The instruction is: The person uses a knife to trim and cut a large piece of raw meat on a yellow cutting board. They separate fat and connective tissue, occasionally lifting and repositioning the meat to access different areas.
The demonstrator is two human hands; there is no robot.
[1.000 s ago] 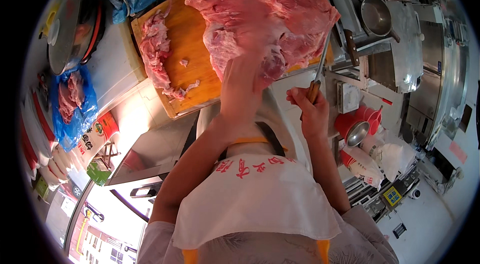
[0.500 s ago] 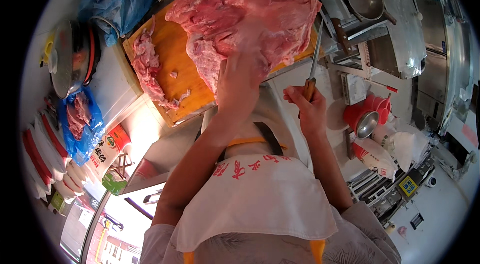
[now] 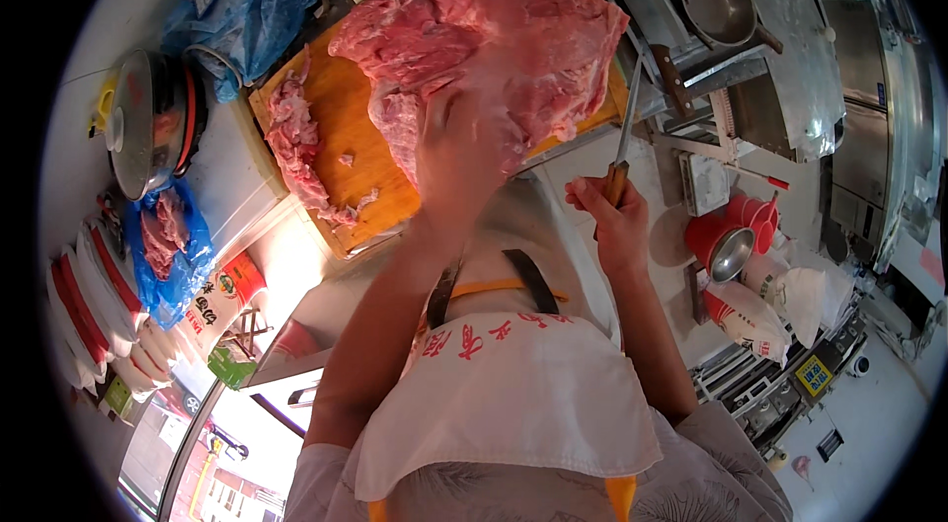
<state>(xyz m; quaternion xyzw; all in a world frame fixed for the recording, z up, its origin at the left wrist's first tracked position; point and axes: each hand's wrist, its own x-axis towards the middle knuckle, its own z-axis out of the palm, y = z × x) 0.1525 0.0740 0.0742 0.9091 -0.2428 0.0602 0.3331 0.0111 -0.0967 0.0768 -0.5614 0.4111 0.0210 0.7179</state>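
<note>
A large slab of raw red meat (image 3: 395,38) covers much of the wooden cutting board (image 3: 355,166), with a strip of fatty trimmings (image 3: 296,137) along the board's left side. My left hand (image 3: 454,157) is over the slab's near part, apparently touching it, its fingers smeared by motion. My right hand (image 3: 620,231) grips the wooden handle of a long knife (image 3: 626,127) right of the board's near edge, blade pointing away from me beside the meat's right edge.
Blue plastic (image 3: 257,18) and a lidded pan (image 3: 148,127) lie left of the board; below them, bagged meat (image 3: 163,240) and stacked sacks (image 3: 89,315). At right are a saucepan (image 3: 718,3), another wooden-handled knife (image 3: 671,78), red containers (image 3: 711,236) and steel equipment (image 3: 859,117).
The view has shifted, moving the board and meat leftward in the picture. My left hand is still blurred and moving at the slab's near part. My right hand keeps hold of the knife.
</note>
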